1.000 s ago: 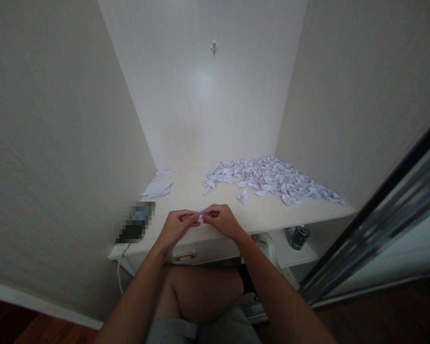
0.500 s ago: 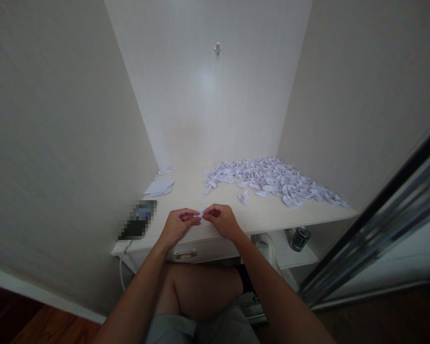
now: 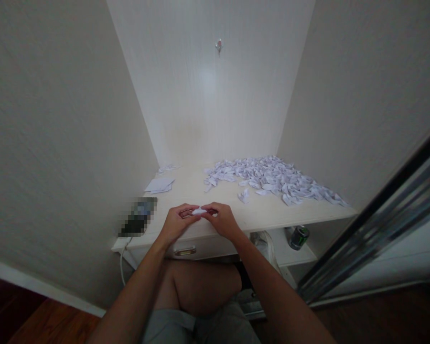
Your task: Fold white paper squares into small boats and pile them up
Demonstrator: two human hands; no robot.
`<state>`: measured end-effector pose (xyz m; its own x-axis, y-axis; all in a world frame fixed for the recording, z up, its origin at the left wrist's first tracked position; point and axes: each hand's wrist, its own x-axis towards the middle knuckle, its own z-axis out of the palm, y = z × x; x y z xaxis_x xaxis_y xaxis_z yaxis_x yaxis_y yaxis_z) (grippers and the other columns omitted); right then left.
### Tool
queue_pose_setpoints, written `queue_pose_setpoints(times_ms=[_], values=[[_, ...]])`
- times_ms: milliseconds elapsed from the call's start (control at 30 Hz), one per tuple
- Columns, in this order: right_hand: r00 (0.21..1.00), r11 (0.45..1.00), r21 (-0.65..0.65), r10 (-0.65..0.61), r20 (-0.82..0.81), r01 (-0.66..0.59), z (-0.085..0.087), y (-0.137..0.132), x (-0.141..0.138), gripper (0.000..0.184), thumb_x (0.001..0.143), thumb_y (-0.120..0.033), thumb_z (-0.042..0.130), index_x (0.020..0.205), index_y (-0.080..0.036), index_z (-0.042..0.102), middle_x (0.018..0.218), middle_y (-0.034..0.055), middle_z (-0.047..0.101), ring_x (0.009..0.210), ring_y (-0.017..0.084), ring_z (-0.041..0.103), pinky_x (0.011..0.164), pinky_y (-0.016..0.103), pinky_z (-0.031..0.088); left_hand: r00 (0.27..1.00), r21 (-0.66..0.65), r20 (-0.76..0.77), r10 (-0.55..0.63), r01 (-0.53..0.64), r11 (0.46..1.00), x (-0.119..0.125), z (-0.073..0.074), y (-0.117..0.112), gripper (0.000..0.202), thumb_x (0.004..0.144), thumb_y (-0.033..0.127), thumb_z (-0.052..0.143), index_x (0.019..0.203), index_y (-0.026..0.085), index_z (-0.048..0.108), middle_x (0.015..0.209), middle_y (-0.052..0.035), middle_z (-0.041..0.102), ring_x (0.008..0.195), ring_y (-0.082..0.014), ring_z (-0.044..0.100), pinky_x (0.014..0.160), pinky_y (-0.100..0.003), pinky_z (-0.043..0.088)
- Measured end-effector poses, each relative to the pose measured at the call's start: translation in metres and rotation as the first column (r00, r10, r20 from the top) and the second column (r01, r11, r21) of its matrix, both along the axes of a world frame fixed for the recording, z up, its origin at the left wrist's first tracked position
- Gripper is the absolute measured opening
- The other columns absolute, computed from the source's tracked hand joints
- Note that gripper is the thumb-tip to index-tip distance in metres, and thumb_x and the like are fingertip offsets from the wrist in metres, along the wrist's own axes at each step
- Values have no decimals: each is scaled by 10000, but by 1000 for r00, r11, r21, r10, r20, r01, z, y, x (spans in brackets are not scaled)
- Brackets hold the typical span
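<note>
A small folded piece of white paper (image 3: 199,211) is pinched between my two hands, just above the front of the white desk (image 3: 186,188). My left hand (image 3: 178,223) grips its left end between thumb and fingers. At the right end, my right hand (image 3: 220,219) holds it the same way. Beyond my right hand lies a single folded paper piece (image 3: 243,195). A large heap of folded white paper pieces (image 3: 268,177) spreads over the back right of the desk.
Flat white sheets (image 3: 160,185) lie at the desk's left, with small paper bits (image 3: 166,168) behind them. A blurred-out device (image 3: 138,217) with a white cable (image 3: 122,267) is at the left edge. A dark can (image 3: 299,237) stands on the shelf below. Walls enclose both sides.
The folded paper shows more plainly between my fingertips, and my fingers have shifted slightly around it. The heap and sheets remain where they were.
</note>
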<state>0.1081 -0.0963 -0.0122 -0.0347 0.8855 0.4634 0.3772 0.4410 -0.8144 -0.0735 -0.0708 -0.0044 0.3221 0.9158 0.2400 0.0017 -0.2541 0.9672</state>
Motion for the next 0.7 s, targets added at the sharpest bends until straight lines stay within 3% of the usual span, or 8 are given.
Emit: queue_pose_setpoints(times_ms=[200,367,700], values=[[994,997,79,-18,112,9,2,-1,-3,71,856,-197,690,910,-173,729,843,50,682,779,162,614,746,287,488,996,77,-6,92,-92,993,5,2,-1,332,602,357,869,856,163,781,1065,-119,749,865,-220,700,805,-332,554],[997,998,69,-17,81,11,4,-1,-3,38,863,-170,677,876,-161,712,868,46,611,764,146,590,680,258,484,993,97,-74,93,-85,992,6,8,-5,268,663,355,828,866,183,792,838,-85,780,752,-227,700,717,-316,551],[992,998,64,-12,127,4,3,2,-1,79,895,-212,658,868,-180,725,865,42,619,817,154,583,704,259,466,988,56,-102,120,-115,992,7,9,-7,210,655,333,826,789,175,794,739,-80,775,685,-228,702,660,-304,530]])
